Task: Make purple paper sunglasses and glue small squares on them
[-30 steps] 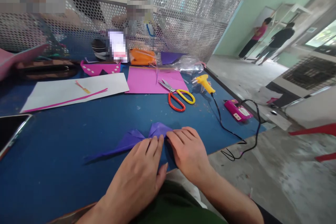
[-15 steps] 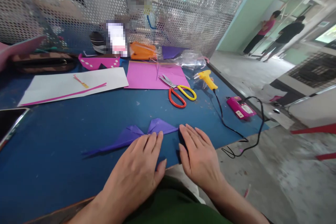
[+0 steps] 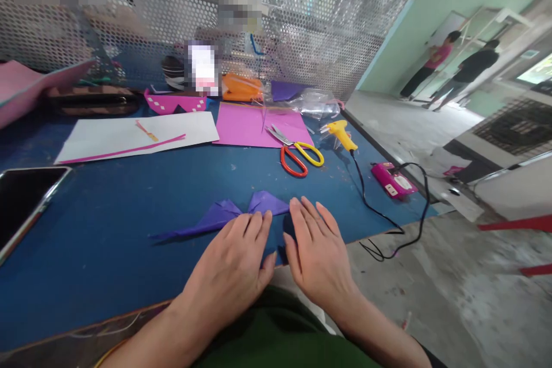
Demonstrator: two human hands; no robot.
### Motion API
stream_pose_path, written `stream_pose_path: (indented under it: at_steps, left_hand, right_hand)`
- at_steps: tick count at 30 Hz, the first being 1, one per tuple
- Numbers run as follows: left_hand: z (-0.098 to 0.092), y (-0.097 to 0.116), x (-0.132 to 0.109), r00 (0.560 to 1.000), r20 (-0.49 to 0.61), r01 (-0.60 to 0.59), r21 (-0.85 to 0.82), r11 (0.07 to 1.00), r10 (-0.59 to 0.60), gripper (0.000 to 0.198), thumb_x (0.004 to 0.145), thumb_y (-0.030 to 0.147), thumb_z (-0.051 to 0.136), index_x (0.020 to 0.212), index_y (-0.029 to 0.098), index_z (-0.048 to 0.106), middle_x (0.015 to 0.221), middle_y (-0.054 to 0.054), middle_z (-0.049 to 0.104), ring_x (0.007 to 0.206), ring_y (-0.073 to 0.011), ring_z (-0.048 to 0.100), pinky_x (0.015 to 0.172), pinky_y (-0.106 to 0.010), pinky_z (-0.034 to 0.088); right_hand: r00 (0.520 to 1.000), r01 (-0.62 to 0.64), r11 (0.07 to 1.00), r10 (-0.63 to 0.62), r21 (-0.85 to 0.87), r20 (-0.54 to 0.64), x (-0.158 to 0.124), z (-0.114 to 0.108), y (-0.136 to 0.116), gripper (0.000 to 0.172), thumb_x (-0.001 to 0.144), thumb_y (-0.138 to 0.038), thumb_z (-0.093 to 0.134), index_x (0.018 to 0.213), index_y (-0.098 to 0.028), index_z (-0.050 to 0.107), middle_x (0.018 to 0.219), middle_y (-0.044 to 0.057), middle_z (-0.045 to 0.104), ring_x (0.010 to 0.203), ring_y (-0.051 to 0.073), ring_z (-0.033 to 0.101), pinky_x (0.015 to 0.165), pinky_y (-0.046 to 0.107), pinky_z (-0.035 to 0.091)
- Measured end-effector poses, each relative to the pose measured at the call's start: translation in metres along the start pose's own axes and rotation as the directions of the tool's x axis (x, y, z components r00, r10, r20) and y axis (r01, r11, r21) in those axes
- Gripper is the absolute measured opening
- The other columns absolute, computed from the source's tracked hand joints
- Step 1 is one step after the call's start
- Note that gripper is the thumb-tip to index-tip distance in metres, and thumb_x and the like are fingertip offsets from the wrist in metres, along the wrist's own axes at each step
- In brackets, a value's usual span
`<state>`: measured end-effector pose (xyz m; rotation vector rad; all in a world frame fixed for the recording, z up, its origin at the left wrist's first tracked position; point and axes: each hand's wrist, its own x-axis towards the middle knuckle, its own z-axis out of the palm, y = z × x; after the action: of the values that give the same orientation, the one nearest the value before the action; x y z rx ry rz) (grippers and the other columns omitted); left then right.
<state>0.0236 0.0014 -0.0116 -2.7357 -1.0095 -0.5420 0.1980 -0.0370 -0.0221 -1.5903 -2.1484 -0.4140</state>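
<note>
A folded piece of purple paper [image 3: 215,215] lies along the front of the blue table, with a long thin point to the left and a raised flap near the middle. My left hand [image 3: 235,259] rests flat over its near edge, fingers stretched out, hiding part of it. My right hand [image 3: 321,250] lies with straight fingers at the paper's right end, fingertips touching it. Both thumbs point toward each other across a small gap. Beyond the hands, scissors [image 3: 294,149] with one red and one yellow handle lie partly on a pink sheet [image 3: 245,126].
A yellow glue gun [image 3: 342,135] lies at the right, its black cord running past a magenta power strip [image 3: 394,180] and over the table edge. A white sheet [image 3: 103,135] bears pink strips. A phone [image 3: 26,195] lies at left. Perforated metal mesh [image 3: 302,29] stands behind.
The view has shifted slightly, so the left-side objects appear farther right. My right hand has moved a little to the left. Both hands stay laid on the purple paper.
</note>
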Motion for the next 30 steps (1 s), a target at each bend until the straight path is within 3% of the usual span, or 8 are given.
stream_pose_path:
  at_steps: [5, 8, 11, 15, 20, 25, 30]
  left_hand:
    - [0.0, 0.001, -0.003, 1.0, 0.01, -0.027, -0.043, 0.999, 0.028, 0.048, 0.083, 0.019, 0.052, 0.126, 0.0, 0.062, 0.113, -0.018, 0.07, 0.101, -0.0303, 0.063, 0.09, -0.043, 0.053]
    - [0.0, 0.0, -0.012, 0.997, -0.078, -0.013, -0.033, 0.999, 0.011, 0.048, 0.087, 0.02, 0.048, 0.127, -0.003, 0.06, 0.125, -0.02, 0.068, 0.114, -0.0311, 0.061, 0.1, -0.044, 0.048]
    - [-0.003, -0.003, -0.023, 0.992, -0.116, 0.054, -0.021, 0.998, -0.056, 0.046, 0.091, 0.027, 0.049, 0.123, -0.002, 0.064, 0.122, -0.02, 0.07, 0.112, -0.0313, 0.064, 0.1, -0.045, 0.049]
    - [-0.008, -0.006, -0.03, 0.994, -0.088, 0.069, -0.019, 0.997, -0.07, 0.049, 0.092, 0.034, 0.051, 0.122, -0.002, 0.066, 0.121, -0.02, 0.071, 0.109, -0.0332, 0.066, 0.096, -0.047, 0.052]
    - [-0.006, -0.005, -0.028, 0.995, -0.07, 0.067, -0.022, 0.998, -0.068, 0.046, 0.088, 0.024, 0.049, 0.121, -0.003, 0.066, 0.121, -0.021, 0.071, 0.11, -0.0341, 0.066, 0.097, -0.047, 0.053]
    - [-0.005, -0.006, -0.028, 0.997, -0.064, 0.033, -0.013, 0.999, -0.034, 0.047, 0.084, 0.02, 0.047, 0.119, -0.005, 0.067, 0.118, -0.022, 0.072, 0.109, -0.0352, 0.066, 0.1, -0.049, 0.052]
    - [-0.013, -0.018, -0.037, 0.981, -0.164, 0.088, -0.125, 0.988, -0.108, 0.034, 0.092, 0.017, 0.049, 0.116, 0.004, 0.068, 0.117, -0.014, 0.074, 0.109, -0.0267, 0.066, 0.102, -0.044, 0.049]
  right_hand:
    - [0.989, 0.149, 0.978, -0.147, 0.145, -0.024, 0.004, 0.01, -0.013, 0.045, 0.097, -0.022, 0.039, 0.128, 0.004, 0.058, 0.131, 0.019, 0.066, 0.126, 0.027, 0.059, 0.108, 0.043, 0.045]
    - [0.989, 0.151, 0.977, -0.149, 0.148, -0.025, 0.003, 0.013, -0.012, 0.045, 0.097, -0.023, 0.041, 0.129, 0.004, 0.057, 0.132, 0.019, 0.065, 0.127, 0.028, 0.058, 0.108, 0.044, 0.045]
    - [0.989, 0.147, 0.979, -0.149, 0.144, 0.002, 0.002, 0.012, -0.011, 0.047, 0.097, -0.025, 0.041, 0.131, 0.003, 0.056, 0.131, 0.02, 0.065, 0.127, 0.028, 0.058, 0.108, 0.045, 0.044]
    - [0.989, 0.134, 0.982, -0.14, 0.134, 0.038, 0.004, 0.009, -0.013, 0.047, 0.098, -0.027, 0.041, 0.132, 0.002, 0.056, 0.131, 0.019, 0.066, 0.125, 0.029, 0.059, 0.108, 0.047, 0.044]
    - [0.992, 0.114, 0.986, -0.12, 0.122, 0.045, 0.01, 0.006, -0.022, 0.047, 0.097, -0.029, 0.043, 0.131, 0.001, 0.058, 0.131, 0.019, 0.066, 0.124, 0.03, 0.06, 0.107, 0.048, 0.044]
    - [0.971, 0.233, 0.933, -0.239, 0.275, -0.015, 0.019, 0.009, -0.032, 0.045, 0.097, -0.024, 0.041, 0.129, 0.003, 0.057, 0.131, 0.019, 0.065, 0.124, 0.027, 0.06, 0.107, 0.043, 0.046]
    - [0.978, 0.192, 0.916, -0.207, 0.353, 0.005, 0.02, 0.012, -0.033, 0.043, 0.096, -0.021, 0.04, 0.13, 0.0, 0.056, 0.126, 0.019, 0.068, 0.122, 0.025, 0.061, 0.102, 0.043, 0.049]
